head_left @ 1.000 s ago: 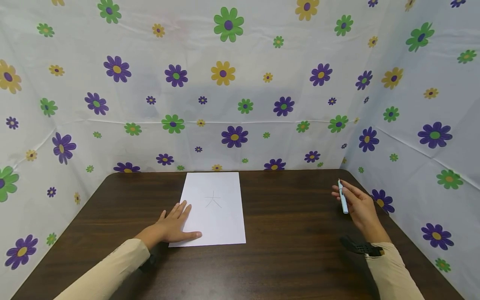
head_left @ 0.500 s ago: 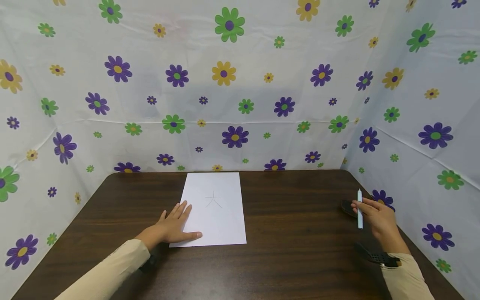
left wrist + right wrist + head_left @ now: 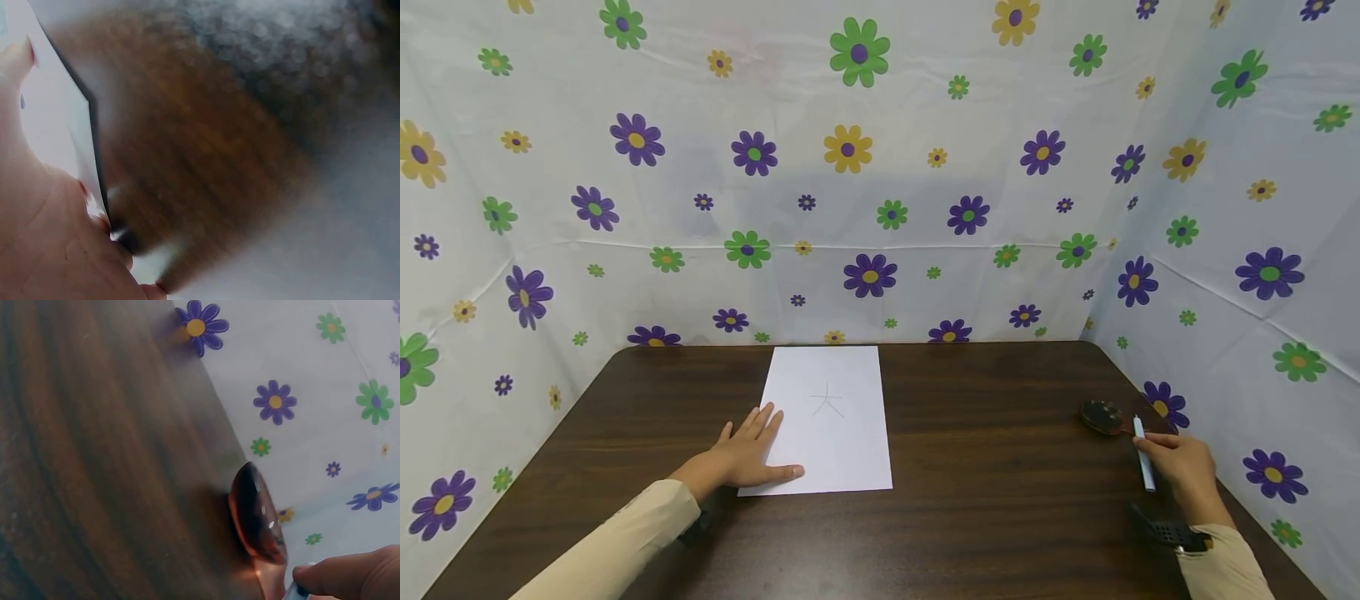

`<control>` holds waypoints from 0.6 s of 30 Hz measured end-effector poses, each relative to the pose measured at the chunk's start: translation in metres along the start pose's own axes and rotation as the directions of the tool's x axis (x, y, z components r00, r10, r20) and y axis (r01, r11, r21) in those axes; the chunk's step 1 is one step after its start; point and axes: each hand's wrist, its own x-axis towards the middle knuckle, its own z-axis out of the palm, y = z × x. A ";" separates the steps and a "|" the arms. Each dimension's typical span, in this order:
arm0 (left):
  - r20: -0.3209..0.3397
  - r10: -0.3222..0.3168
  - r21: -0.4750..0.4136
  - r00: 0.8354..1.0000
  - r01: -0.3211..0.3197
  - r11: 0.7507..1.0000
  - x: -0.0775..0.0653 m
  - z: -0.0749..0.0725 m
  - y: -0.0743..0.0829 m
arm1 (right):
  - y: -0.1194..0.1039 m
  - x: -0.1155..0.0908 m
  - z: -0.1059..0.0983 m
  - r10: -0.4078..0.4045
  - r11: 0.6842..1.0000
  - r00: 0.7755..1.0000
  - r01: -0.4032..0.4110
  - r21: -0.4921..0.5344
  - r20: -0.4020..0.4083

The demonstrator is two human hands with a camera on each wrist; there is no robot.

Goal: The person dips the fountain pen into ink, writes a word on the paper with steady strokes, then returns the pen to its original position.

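My left hand lies flat with fingers spread on the left edge of a white sheet of paper. A few thin lines meet in a small figure drawn on the sheet. Over the table's right side, my right hand pinches a slim pale-blue pen between thumb and fingers. Just beyond the fingers lies a dark oval, spoon-like object with a reddish handle; in the right wrist view its glossy head shows close to the thumb. Whether the hand touches that handle, I cannot tell.
A dark wooden table carries everything. White cloth with flowers hangs behind it and along both sides, close to the right hand. The left wrist view is mostly blurred.
My right hand has moved right and nearer to me with the pen, uncovering the dark spoon-like object. My left hand and the paper have stayed put.
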 end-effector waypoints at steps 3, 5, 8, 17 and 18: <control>0.004 -0.011 0.015 1.000 0.011 1.000 0.003 0.004 -0.004 | 0.004 0.001 0.002 0.021 0.999 1.000 -0.021 -0.027 0.003; 0.000 -0.013 0.018 1.000 0.013 1.000 0.006 0.007 -0.008 | 0.006 0.003 0.003 0.035 0.999 0.999 -0.035 -0.039 -0.002; -0.010 -0.018 0.025 1.000 0.018 1.000 0.009 0.012 -0.013 | 0.007 0.005 0.004 0.041 0.998 0.999 -0.042 -0.056 -0.021; -0.031 -0.013 0.017 0.999 0.014 1.000 0.010 0.013 -0.014 | 0.007 0.011 0.007 0.050 0.996 0.998 -0.054 -0.078 -0.050; -0.024 -0.016 0.017 1.000 0.017 1.000 0.009 0.012 -0.013 | 0.007 0.011 0.007 0.047 0.996 0.997 -0.051 -0.079 -0.055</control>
